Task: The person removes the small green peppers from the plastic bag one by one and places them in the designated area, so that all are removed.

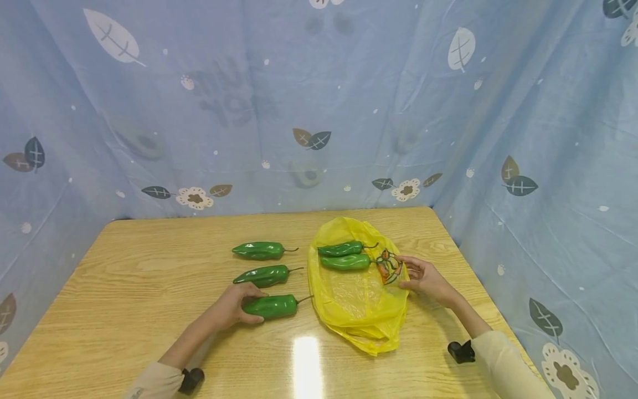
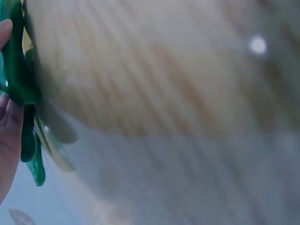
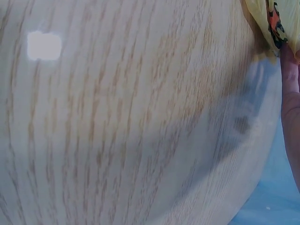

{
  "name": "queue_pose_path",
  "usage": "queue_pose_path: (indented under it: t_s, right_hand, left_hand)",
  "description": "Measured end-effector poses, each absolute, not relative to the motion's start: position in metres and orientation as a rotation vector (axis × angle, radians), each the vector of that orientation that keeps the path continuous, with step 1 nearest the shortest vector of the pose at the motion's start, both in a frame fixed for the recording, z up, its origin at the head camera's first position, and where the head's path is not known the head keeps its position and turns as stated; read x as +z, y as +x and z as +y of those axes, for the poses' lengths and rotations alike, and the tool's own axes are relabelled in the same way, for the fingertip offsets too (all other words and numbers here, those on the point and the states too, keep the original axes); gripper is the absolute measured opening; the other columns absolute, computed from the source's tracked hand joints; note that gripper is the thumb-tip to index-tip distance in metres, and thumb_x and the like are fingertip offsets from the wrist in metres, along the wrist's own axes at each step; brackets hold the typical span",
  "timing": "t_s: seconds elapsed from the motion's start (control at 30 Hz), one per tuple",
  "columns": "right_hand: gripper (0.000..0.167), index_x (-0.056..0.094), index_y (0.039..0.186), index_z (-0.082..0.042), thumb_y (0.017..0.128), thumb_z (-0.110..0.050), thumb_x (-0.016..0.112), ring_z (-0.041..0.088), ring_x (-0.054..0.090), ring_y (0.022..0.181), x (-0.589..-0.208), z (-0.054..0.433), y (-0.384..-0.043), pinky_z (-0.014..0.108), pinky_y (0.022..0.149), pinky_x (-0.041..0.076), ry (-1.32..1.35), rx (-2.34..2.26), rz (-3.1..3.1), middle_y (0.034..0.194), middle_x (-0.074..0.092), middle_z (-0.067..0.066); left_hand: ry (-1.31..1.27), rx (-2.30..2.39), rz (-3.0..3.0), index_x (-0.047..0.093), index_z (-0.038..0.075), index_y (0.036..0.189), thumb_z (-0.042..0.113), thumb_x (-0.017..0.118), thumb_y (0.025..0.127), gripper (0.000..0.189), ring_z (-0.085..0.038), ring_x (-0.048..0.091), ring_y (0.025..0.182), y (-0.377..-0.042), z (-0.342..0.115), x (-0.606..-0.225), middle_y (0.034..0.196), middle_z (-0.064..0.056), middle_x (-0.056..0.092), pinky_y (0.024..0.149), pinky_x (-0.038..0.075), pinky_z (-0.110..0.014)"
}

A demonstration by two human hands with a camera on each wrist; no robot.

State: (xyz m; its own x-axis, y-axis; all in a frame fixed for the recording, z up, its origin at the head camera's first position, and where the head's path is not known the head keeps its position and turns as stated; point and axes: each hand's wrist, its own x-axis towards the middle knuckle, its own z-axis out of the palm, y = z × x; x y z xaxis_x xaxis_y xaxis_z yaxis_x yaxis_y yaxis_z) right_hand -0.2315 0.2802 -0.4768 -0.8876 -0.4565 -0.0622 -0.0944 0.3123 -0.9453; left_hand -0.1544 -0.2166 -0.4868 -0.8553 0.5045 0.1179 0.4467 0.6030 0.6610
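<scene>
In the head view my left hand (image 1: 235,306) grips the blunt end of a green chili pepper (image 1: 275,306), thumb on the near side and fingers on the far side, with its stem pointing right. Two more green peppers lie beyond it, a middle one (image 1: 264,275) and a far one (image 1: 259,250). A yellow plastic bag (image 1: 359,296) is spread flat to the right, bearing two green peppers (image 1: 345,262) beside a colourful printed patch (image 1: 389,267). At the bag's right edge my right hand (image 1: 425,281) holds the plastic between thumb and fingers.
The wooden table (image 1: 164,266) carries everything and shows a bright light reflection near its front. Blue patterned cloth (image 1: 279,111) hangs behind the table and along both sides. A black wrist camera (image 1: 191,380) sits on the left forearm, another (image 1: 461,352) on the right.
</scene>
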Motion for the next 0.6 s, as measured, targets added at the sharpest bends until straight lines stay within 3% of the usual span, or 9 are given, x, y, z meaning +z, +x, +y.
queue_pose_path:
  t_s: [0.27, 0.6]
  right_hand:
    - [0.068, 0.037, 0.145, -0.001, 0.086, -0.005, 0.07, 0.049, 0.035, 0.13, -0.4759, 0.2808, -0.232, 0.03, 0.089, 0.051, -0.47, -1.583, 2.276, 0.146, 0.032, 0.028]
    - [0.068, 0.036, 0.145, 0.001, 0.086, -0.004, 0.07, 0.049, 0.04, 0.125, -0.4759, 0.2794, -0.2317, 0.03, 0.084, 0.052, -0.471, -1.603, 2.258, 0.142, 0.035, 0.03]
  left_hand:
    - [0.798, 0.987, 2.74, 0.066, -0.001, 0.119, 0.036, 0.085, 0.066, 0.067, -0.025, 0.06, 0.102, -0.1522, -0.2149, -0.4818, 0.11, -0.006, 0.066, 0.087, 0.052, -0.036]
    - [0.786, 0.97, 2.788, 0.065, 0.0, 0.12, 0.034, 0.087, 0.064, 0.069, -0.026, 0.059, 0.103, -0.1484, -0.2155, -0.4819, 0.11, -0.005, 0.064, 0.088, 0.051, -0.039]
